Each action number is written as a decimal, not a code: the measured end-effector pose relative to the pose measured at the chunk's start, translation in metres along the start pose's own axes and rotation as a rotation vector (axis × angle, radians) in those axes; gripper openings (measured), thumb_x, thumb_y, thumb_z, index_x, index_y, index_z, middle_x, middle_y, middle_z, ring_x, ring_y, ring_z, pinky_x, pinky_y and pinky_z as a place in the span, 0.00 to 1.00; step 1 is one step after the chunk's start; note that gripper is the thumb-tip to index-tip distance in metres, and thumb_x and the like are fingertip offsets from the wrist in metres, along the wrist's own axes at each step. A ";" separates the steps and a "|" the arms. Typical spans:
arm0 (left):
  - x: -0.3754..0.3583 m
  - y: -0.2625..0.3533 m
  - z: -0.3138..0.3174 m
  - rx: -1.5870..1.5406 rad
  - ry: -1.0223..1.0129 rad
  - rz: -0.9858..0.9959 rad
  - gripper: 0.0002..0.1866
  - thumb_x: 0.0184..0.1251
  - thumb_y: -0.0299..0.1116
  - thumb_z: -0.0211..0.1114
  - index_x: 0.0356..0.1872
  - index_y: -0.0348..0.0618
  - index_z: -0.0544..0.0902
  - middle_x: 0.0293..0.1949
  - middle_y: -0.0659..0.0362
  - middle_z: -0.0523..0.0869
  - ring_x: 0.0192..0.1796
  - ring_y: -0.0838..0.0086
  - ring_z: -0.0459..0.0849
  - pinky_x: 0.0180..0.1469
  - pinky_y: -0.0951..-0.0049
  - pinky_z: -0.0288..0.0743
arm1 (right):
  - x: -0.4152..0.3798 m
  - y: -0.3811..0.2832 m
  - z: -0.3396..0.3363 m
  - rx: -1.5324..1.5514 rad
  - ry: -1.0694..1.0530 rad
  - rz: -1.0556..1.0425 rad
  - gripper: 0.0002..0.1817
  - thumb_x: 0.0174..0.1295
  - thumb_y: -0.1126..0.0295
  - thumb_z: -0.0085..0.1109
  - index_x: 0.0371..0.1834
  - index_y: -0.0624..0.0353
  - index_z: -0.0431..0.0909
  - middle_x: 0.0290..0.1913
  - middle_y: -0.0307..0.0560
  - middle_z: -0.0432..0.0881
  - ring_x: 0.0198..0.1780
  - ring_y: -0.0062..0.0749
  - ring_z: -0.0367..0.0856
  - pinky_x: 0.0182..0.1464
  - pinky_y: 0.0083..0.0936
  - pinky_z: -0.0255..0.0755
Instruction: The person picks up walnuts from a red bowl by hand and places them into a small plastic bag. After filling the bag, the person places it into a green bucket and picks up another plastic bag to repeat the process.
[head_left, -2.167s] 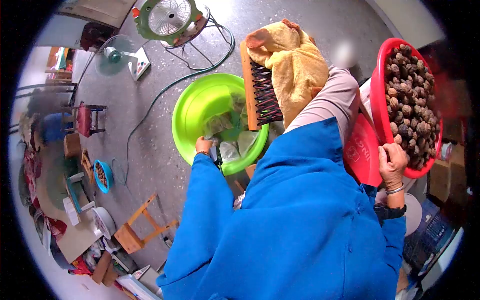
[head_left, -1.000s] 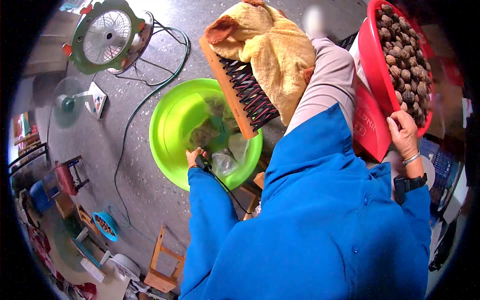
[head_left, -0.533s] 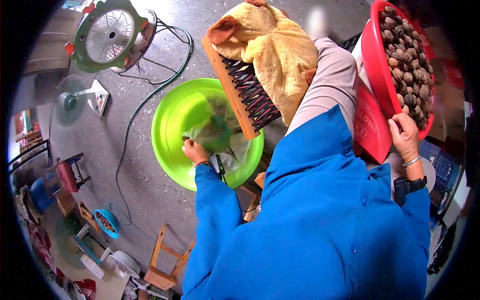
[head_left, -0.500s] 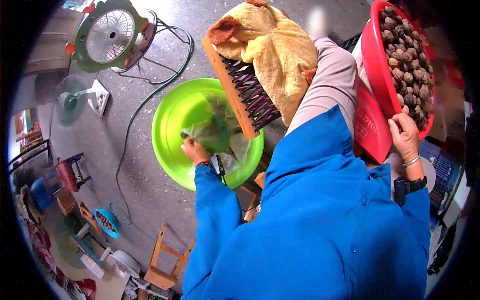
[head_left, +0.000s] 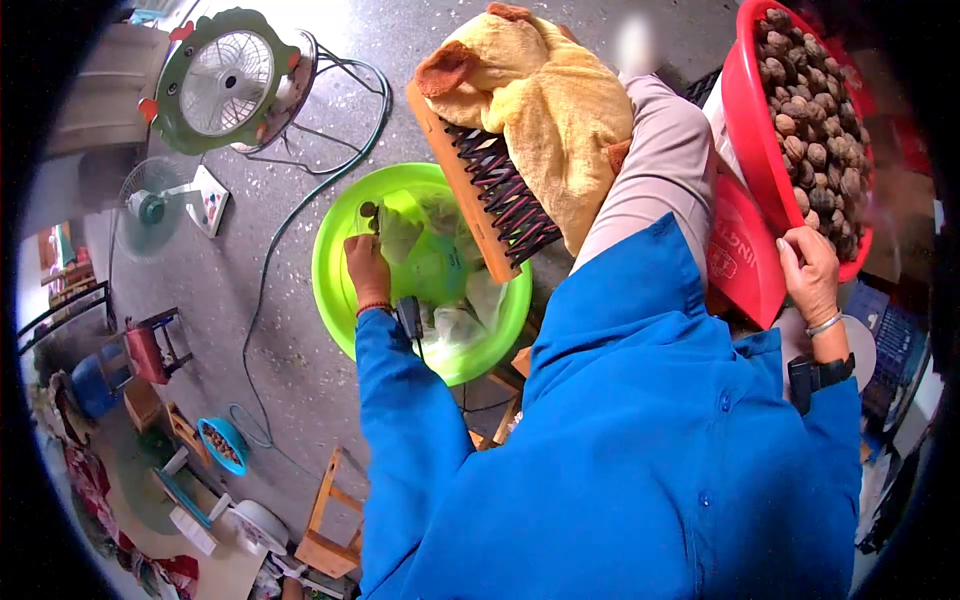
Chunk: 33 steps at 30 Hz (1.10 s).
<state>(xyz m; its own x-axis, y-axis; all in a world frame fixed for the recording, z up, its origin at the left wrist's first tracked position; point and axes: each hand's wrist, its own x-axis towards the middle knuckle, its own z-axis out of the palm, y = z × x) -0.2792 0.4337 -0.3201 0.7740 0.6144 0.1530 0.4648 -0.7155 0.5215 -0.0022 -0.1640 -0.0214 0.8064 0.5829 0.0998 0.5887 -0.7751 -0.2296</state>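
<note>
My left hand [head_left: 368,268] is over the left part of a bright green basin [head_left: 335,290], fingers closed and pointing away from me. A small dark brown piece [head_left: 370,213] sticks out at its fingertips; I cannot tell what it is. Clear plastic bags [head_left: 460,325] lie inside the basin. Beside my left wrist is a black plug-like block [head_left: 409,317] with a thin cord. My right hand [head_left: 812,262] grips the near rim of a red basin [head_left: 745,90], thumb on the outer side. Walnuts [head_left: 815,130] in their shells fill that basin.
A yellow cloth [head_left: 565,130] covers part of a wooden stool with a woven black seat [head_left: 490,200] by my leg. Two fans, one green [head_left: 225,80] and one small [head_left: 152,207], stand at the left. A cable [head_left: 275,240] crosses the floor near a blue bowl [head_left: 222,445].
My left hand has moved away from me and slightly left, lifting the dark piece off the plastic bag. My right hand stays on the red basin's rim.
</note>
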 end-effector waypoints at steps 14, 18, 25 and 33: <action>-0.013 -0.047 0.072 -0.104 -0.207 -0.263 0.34 0.55 0.25 0.71 0.67 0.36 0.75 0.64 0.43 0.80 0.69 0.50 0.74 0.74 0.58 0.67 | 0.001 0.004 0.001 -0.005 0.039 -0.027 0.05 0.61 0.73 0.66 0.32 0.58 0.78 0.29 0.49 0.80 0.32 0.48 0.80 0.36 0.40 0.71; -0.026 -0.034 0.060 -0.018 -0.186 -0.279 0.32 0.56 0.25 0.68 0.66 0.34 0.76 0.63 0.42 0.81 0.68 0.49 0.76 0.73 0.58 0.68 | 0.001 0.005 -0.002 0.014 0.021 -0.021 0.06 0.60 0.72 0.67 0.32 0.58 0.78 0.29 0.50 0.80 0.31 0.48 0.80 0.35 0.39 0.71; -0.015 0.034 0.056 -0.451 -0.044 -0.392 0.25 0.65 0.27 0.64 0.64 0.35 0.78 0.56 0.50 0.86 0.57 0.62 0.84 0.59 0.64 0.77 | -0.005 0.009 -0.003 0.099 0.099 -0.025 0.06 0.56 0.69 0.69 0.29 0.57 0.81 0.30 0.51 0.83 0.36 0.48 0.84 0.40 0.42 0.77; 0.044 0.195 0.023 -1.020 -0.066 -0.307 0.20 0.72 0.24 0.60 0.63 0.41 0.76 0.42 0.62 0.83 0.32 0.83 0.78 0.32 0.79 0.76 | -0.018 0.026 -0.006 0.007 0.110 -0.106 0.09 0.53 0.62 0.69 0.26 0.51 0.79 0.29 0.43 0.79 0.36 0.44 0.82 0.39 0.42 0.74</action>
<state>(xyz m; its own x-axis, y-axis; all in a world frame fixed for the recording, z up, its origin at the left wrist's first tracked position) -0.1446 0.3134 -0.2308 0.7212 0.6796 -0.1341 0.0882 0.1019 0.9909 -0.0009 -0.1956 -0.0229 0.7411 0.6309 0.2295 0.6709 -0.7084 -0.2191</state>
